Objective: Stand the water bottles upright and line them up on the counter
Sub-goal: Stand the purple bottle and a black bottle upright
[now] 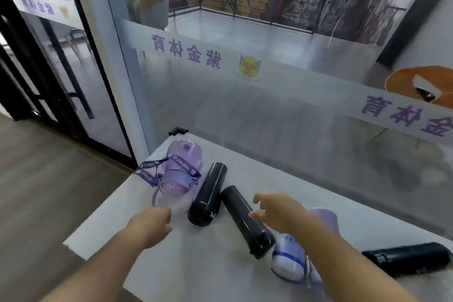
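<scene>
Several water bottles lie on their sides on the white counter. A purple clear bottle with a "Nice day" strap rests at the far left corner. Beside it lies a black bottle, and a second black bottle angles toward me. A third black bottle lies at the right. A pale purple and white bottle is partly hidden under my right arm. My left hand hovers with curled fingers near the first black bottle, holding nothing. My right hand is open just above the second black bottle.
A glass wall with a frosted band of purple characters stands right behind the counter. The counter's left edge drops to a wood floor. A glass door with a black frame is at the left.
</scene>
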{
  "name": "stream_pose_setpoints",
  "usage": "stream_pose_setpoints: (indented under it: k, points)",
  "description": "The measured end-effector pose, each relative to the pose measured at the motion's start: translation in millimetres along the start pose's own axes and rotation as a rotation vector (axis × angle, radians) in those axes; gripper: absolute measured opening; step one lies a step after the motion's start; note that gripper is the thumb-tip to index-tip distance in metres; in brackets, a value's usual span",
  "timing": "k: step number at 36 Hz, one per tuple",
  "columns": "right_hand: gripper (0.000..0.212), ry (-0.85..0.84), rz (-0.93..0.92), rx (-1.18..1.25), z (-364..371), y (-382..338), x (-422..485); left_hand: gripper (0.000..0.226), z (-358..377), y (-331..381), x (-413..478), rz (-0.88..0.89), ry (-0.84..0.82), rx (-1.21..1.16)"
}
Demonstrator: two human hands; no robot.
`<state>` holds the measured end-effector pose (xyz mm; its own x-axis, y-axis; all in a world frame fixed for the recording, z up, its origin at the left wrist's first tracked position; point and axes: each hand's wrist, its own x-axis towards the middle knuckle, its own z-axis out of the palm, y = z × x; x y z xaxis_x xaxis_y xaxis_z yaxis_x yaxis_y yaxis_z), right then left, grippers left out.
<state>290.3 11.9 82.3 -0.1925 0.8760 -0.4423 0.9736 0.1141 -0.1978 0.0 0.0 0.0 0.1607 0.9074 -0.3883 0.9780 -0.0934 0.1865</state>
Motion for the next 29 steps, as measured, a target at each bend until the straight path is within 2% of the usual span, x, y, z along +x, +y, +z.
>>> stream_pose_setpoints:
  k: [2,6,9,11,17,24,26,29]
  points:
    - [0.041,-0.016,0.020,0.004,1,-7,15,0.028,-3,-11,16,-0.009,0.058,-0.006]
    - [0.040,-0.034,0.057,0.011,12,-17,36,0.038,-3,-34,40,0.151,0.202,0.083]
    - [0.040,-0.010,0.066,0.005,22,-22,46,0.053,6,-58,59,0.247,0.218,0.212]
    - [0.039,-0.016,0.073,0.025,29,-27,50,0.056,16,-70,68,0.295,0.201,0.236]
    - [0.037,-0.040,0.070,0.042,40,-40,62,0.047,25,-91,73,0.439,0.114,0.349]
    - [0.034,-0.035,0.026,0.011,46,-55,80,0.016,28,-110,83,0.526,0.196,0.372]
    - [0.032,-0.024,0.003,-0.007,46,-60,87,0.020,29,-114,83,0.553,0.233,0.325]
    - [0.034,0.004,-0.031,-0.031,46,-66,94,0.024,29,-114,82,0.595,0.319,0.109]
